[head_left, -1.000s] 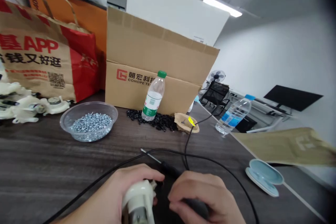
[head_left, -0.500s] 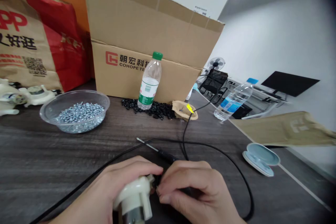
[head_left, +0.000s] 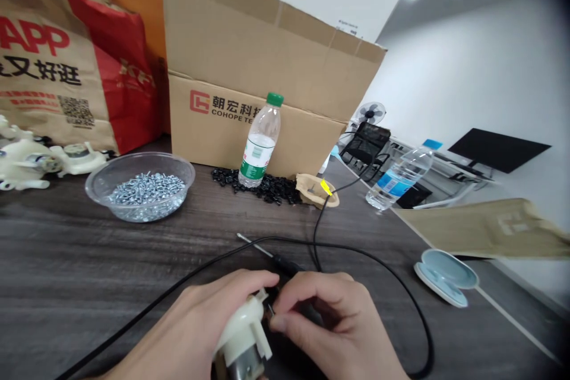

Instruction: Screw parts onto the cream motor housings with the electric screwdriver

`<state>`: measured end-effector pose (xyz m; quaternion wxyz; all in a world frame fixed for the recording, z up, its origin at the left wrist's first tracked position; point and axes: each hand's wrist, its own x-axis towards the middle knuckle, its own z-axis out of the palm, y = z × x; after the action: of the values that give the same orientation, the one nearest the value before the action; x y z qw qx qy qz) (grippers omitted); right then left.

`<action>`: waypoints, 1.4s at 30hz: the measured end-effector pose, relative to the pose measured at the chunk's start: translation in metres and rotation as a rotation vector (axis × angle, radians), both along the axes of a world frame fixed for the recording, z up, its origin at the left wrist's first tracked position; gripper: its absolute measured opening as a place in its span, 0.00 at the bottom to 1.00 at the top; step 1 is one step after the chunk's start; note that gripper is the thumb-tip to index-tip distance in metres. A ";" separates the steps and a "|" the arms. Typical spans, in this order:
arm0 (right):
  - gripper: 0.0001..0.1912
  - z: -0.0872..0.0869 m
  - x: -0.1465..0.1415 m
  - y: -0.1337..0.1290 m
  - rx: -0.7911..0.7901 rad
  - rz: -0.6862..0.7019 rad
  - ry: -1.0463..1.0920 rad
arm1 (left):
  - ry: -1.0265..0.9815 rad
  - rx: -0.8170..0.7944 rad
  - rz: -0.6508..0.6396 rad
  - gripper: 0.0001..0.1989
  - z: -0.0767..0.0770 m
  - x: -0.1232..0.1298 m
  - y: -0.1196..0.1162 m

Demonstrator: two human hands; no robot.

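Observation:
At the bottom centre my left hand (head_left: 196, 314) is wrapped round a cream plastic motor housing (head_left: 243, 323) with a grey metal motor in its lower end. Close by on its right, my right hand (head_left: 329, 320) pinches a small metal screw (head_left: 271, 309) between thumb and forefinger, at the housing's upper right side. A dark piece beside the housing's end is mostly hidden by the fingers. Just beyond both hands lies a screwdriver (head_left: 285, 264), its black handle partly behind my right hand. A clear plastic bowl (head_left: 95, 187) of silver screws stands at the left.
A black cable (head_left: 347, 244) loops across the table round the hands. Behind are small black parts (head_left: 280, 190), a green-capped bottle (head_left: 260, 142), a shallow tan dish (head_left: 307, 184) and a cardboard box (head_left: 303, 136). More cream housings (head_left: 27, 160) lie left; an open case (head_left: 445, 279) lies right.
The view has shifted slightly, so the background sits further right. The housing has moved a little right and tilts more. The screw tip in my right fingers shows more clearly.

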<state>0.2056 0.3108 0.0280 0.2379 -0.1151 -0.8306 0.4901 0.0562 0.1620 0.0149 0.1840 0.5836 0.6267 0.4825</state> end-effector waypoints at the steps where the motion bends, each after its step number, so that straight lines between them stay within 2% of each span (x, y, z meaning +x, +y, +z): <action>1: 0.06 -0.001 0.000 -0.001 -0.012 -0.014 -0.002 | 0.004 0.002 -0.022 0.30 -0.002 -0.001 0.001; 6: 0.06 0.000 0.001 -0.002 0.048 -0.065 0.045 | 0.008 0.017 -0.076 0.32 -0.009 -0.006 0.004; 11: 0.09 0.000 0.000 0.000 -0.127 -0.072 0.028 | -0.084 -0.024 -0.016 0.32 -0.004 0.001 0.000; 14: 0.11 -0.002 0.000 0.003 -0.154 -0.041 0.004 | -0.122 -0.091 -0.008 0.34 0.001 0.002 -0.001; 18: 0.11 0.002 0.001 0.010 -0.007 0.089 -0.037 | -0.130 -0.126 -0.064 0.39 0.001 -0.002 -0.002; 22: 0.10 0.009 0.002 0.013 0.087 0.200 -0.029 | -0.178 -0.139 -0.079 0.40 -0.006 -0.004 0.000; 27: 0.09 0.014 0.003 0.013 0.131 0.225 -0.036 | -0.271 -0.133 -0.120 0.40 -0.013 -0.002 0.004; 32: 0.10 0.014 0.006 0.014 0.137 0.244 -0.048 | -0.316 -0.104 -0.198 0.38 -0.010 -0.003 0.005; 36: 0.12 0.014 0.008 0.016 0.181 0.262 -0.050 | -0.310 -0.122 -0.204 0.34 -0.006 -0.005 0.003; 42: 0.12 0.021 0.009 0.011 0.214 0.310 -0.068 | -0.187 -0.204 -0.209 0.43 -0.003 -0.006 0.000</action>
<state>0.2147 0.3218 0.0488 0.1421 0.0237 -0.8934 0.4255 0.0505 0.1625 0.0121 0.3487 0.5766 0.5884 0.4469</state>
